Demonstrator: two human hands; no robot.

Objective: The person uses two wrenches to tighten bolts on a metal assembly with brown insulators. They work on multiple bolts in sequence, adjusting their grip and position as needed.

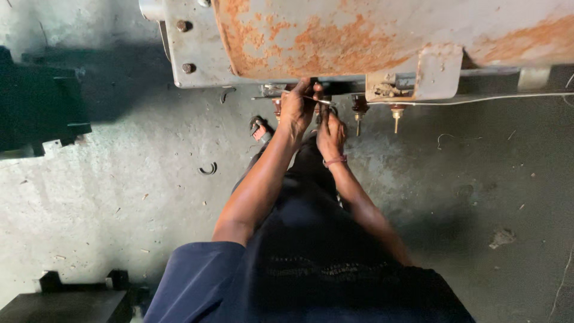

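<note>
Floor: bare concrete point(119, 197), grey, rough and stained, w/ scattered chips and bits of wire; lit at left, deep shadow at right.
Room: dim workshop-type space; dark blocky shapes at left edge point(36, 101) and bottom-left corner point(66, 302).
Tank: big metal body point(371, 36) across top of view, pale grey paint flaking, heavy orange rust patches; curved shell, flat end plate w/ bolt heads at left, welded bracket on underside at right.
Terminals: short brass-coloured studs point(396, 116) hang below tank edge, in a row, reddish insulator bases.
Wire: thin pale wire point(478, 98) runs along under tank edge from studs toward right.
Left hand point(297, 107): raised to tank edge, fingers curled shut, pinching a thin wire/rod end point(311, 97) by the studs.
Right hand point(330, 134): just below and beside left, touching it; fingers curled up at same stud area, what it grips – can't tell. Red band on wrist.
Small bits: red-and-dark tool point(259, 130) on floor near left forearm; curved metal ring point(208, 170) farther left.
Clothing: dark navy fabric, short sleeve.
</note>
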